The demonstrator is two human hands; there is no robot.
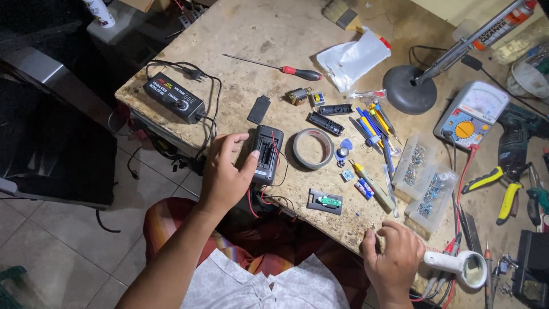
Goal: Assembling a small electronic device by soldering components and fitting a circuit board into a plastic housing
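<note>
Head view: a worn, speckled stone-topped bench (251, 34) is seen from above, crowded with tools. The left hand (224, 171) is laid against the left side of a small black plastic device with its back opened (267, 153), which lies flat near the bench's front edge; the fingers (250, 163) are curled round its side, the thumb pressed on its casing, so the device is grasped. Thin red and black wires (264, 197) are seen trailing from it over the bench edge. Its flat black cover plate (259, 109) lies apart, just behind it. A grey roll of tape (313, 149) lies just to the right of the device.

The right hand (393, 260) is rested at the front edge of the bench, its fingers (377, 234) loosely bent; whether anything small is pinched there cannot be told. A white handled magnifier (457, 266) lies just beside it, and two clear plastic boxes of small parts (426, 180) are set just behind it. A small green circuit board on a black holder (326, 201) lies between the two hands. Farther back, a black power adapter with a dial (173, 97), a red-handled screwdriver (280, 67) and an analogue multimeter (472, 114) are seen.
</note>
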